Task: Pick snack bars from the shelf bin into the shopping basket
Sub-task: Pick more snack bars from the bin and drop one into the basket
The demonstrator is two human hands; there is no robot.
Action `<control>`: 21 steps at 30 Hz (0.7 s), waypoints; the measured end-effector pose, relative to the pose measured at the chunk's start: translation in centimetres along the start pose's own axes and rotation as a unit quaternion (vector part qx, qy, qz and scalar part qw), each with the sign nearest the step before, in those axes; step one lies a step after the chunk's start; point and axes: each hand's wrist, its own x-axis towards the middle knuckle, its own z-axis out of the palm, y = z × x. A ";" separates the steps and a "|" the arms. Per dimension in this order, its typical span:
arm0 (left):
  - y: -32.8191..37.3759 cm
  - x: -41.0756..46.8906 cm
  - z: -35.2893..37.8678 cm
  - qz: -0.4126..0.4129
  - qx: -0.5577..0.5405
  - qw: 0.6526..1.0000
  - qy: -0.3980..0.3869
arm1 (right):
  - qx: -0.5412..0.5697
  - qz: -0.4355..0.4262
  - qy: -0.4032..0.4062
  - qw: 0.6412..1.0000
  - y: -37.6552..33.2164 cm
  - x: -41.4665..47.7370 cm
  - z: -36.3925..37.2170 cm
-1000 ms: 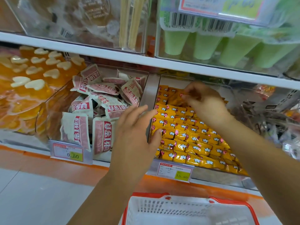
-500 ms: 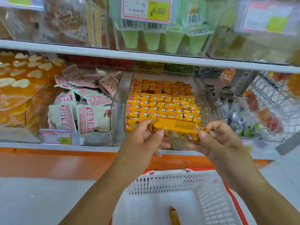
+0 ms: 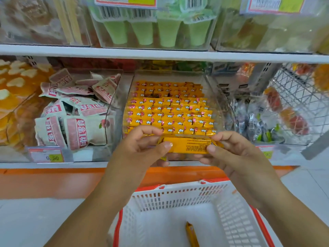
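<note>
Both hands pinch one yellow snack bar: our left hand and right hand hold its ends, level, between shelf bin and basket. Another bar lies in basket.

Both forearms were bare as far as they showed. The left hand and the right hand were bare too, with short, rounded nails, trimmed close; the two thumbnails showed most plainly of all.
</note>
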 end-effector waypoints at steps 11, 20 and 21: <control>0.2 0.4 -0.2 -0.005 -0.058 0.997 -0.044 | 0.070 0.040 0.006 0.997 -0.8 0.0 -1.1; 1.0 -0.1 0.5 0.010 -0.009 1.000 -0.004 | -0.029 -0.027 0.043 0.998 -0.6 -0.4 -1.3; 0.9 0.0 0.5 0.009 0.014 1.000 0.005 | -0.072 -0.035 0.054 0.995 -0.4 -0.4 -1.3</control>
